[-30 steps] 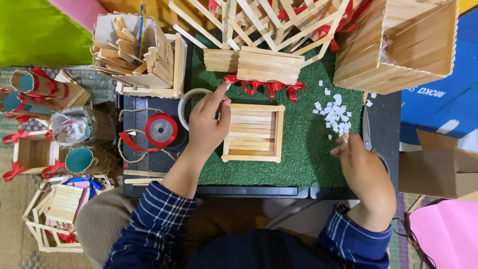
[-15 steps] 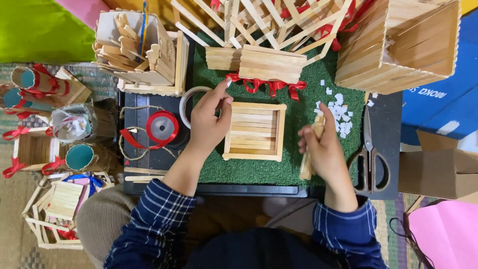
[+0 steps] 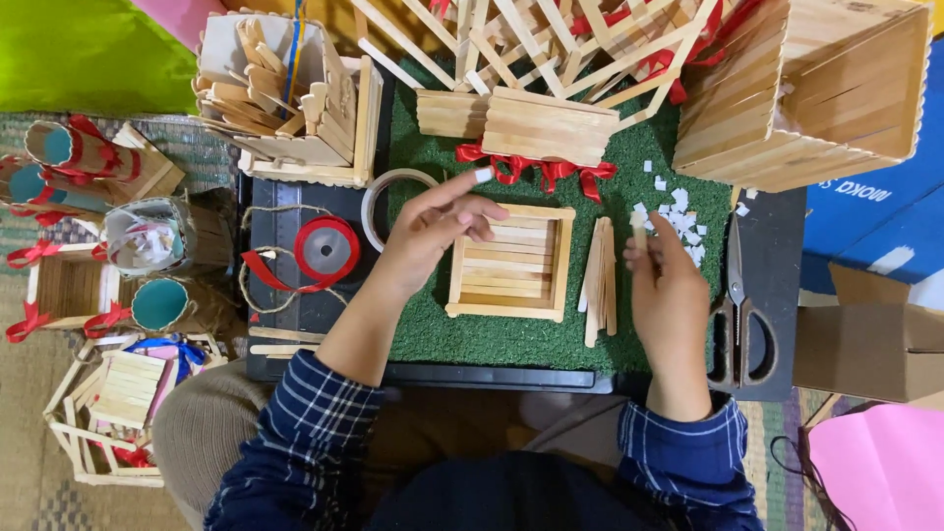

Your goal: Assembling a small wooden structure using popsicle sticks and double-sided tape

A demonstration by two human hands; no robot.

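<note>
Looking down at a green mat (image 3: 511,344) like fake grass, lying on a dark board.

Near the middle of the green mat: a small square tray (image 3: 511,263) made of flat wooden sticks, lying flat.

Left hand (image 3: 433,231) at the tray's top left corner, fingers bent and partly open, fingertips touching the tray's edge. Nothing gripped in it, as far as can be seen.

Right hand (image 3: 669,285) toward the right edge of the green mat, well apart from the tray. Fingers pinched shut on one wooden stick (image 3: 639,232), held upright, only its tip showing.

Between tray and right hand: a small bunch of loose sticks (image 3: 598,280), lying side by side on the mat, just beside the tray's right side.

By the mat's right edge, above the right hand: little white paper bits (image 3: 678,211). Off the mat's right edge, on the dark board: scissors (image 3: 739,315), closed.

Off the mat's left edge: a red ribbon roll (image 3: 326,249) and a tape ring (image 3: 379,202). At the mat's far edge: a stick box with a red bow (image 3: 536,167).
</note>
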